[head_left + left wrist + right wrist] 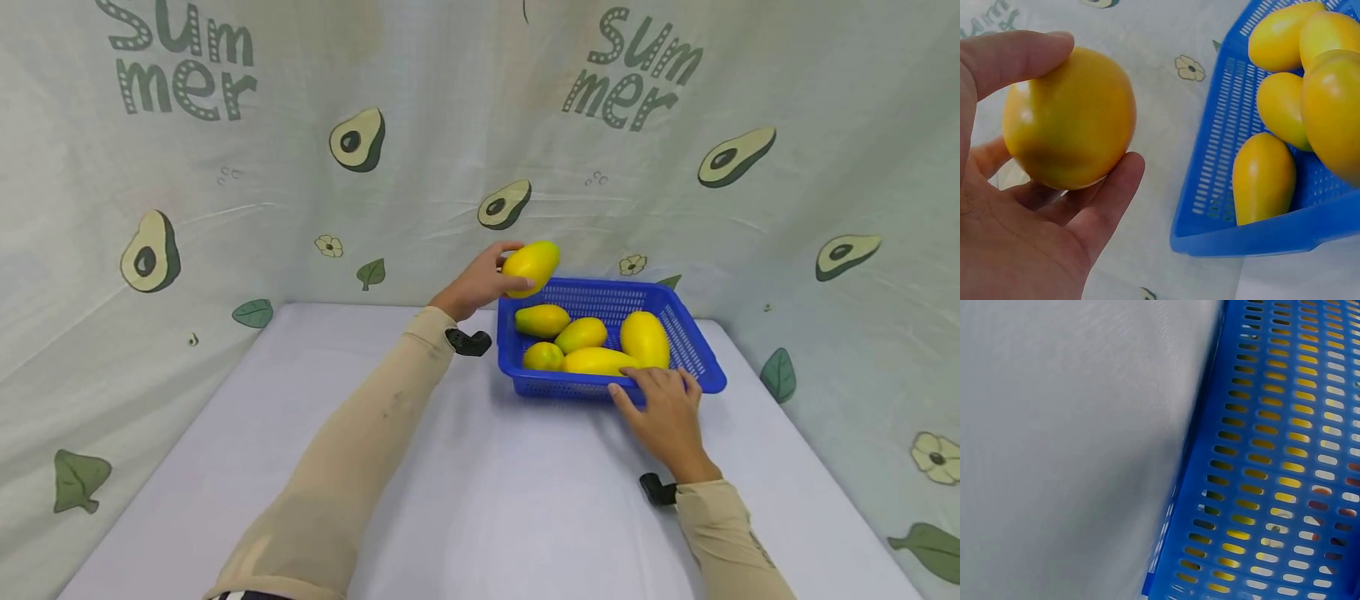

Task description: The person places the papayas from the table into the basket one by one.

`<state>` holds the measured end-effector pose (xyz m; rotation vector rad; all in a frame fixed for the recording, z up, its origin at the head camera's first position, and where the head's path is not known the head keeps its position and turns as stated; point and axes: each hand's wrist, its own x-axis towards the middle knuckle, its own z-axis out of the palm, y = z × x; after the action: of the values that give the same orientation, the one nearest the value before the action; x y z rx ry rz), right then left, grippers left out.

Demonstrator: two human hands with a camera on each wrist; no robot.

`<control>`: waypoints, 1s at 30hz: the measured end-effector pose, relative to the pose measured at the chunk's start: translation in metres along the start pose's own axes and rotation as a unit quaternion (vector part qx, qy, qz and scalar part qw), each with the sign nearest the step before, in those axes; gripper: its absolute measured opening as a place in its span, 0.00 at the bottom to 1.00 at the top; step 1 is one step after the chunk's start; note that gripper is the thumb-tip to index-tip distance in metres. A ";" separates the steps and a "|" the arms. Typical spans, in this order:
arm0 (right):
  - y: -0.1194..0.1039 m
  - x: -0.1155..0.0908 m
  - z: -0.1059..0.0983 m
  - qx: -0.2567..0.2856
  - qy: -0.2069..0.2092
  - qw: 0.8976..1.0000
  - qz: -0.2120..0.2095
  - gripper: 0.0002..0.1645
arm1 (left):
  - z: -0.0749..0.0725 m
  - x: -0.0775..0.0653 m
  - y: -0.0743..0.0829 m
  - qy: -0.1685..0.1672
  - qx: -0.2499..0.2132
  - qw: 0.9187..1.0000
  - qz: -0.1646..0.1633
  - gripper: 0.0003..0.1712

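A plump yellow mango [534, 265] is in my left hand [483, 279], raised over the back left corner of a blue plastic basket [551, 383]. In the left wrist view the thumb lies across the top of this mango [1072, 119] and the fingers curl beneath it. My right hand [663, 417] grips the basket's near rim, thumb outside and fingers over the edge. Through the slots in the right wrist view, parts of those fingers show inside the basket wall [1260, 481]. Several more yellow mangoes [645, 340] lie in the basket, some with greenish ends.
The basket stands toward the back right of a table covered with a white cloth [480, 483]. Right behind the table hangs a pale curtain [420, 192] printed with avocados, leaves and lettering; it also runs along both sides.
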<state>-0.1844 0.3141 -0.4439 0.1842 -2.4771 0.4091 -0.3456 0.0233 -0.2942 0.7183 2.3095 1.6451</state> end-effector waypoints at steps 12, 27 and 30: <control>-0.002 0.000 -0.001 0.001 -0.007 1.000 0.003 0.25 | -0.009 0.006 0.012 -0.056 0.097 0.993 0.048 0.42; -0.003 0.004 0.001 0.006 -0.003 1.000 -0.006 0.25 | -0.006 0.010 0.004 -0.076 0.107 0.991 0.032 0.43; -0.002 0.004 -0.001 0.002 0.001 1.000 -0.004 0.24 | -0.002 0.013 0.004 -0.087 0.113 0.989 0.033 0.43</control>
<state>-0.1866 0.3127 -0.4401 0.1946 -2.4722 0.4121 -0.3563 0.0290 -0.2886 0.9539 2.3910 1.2982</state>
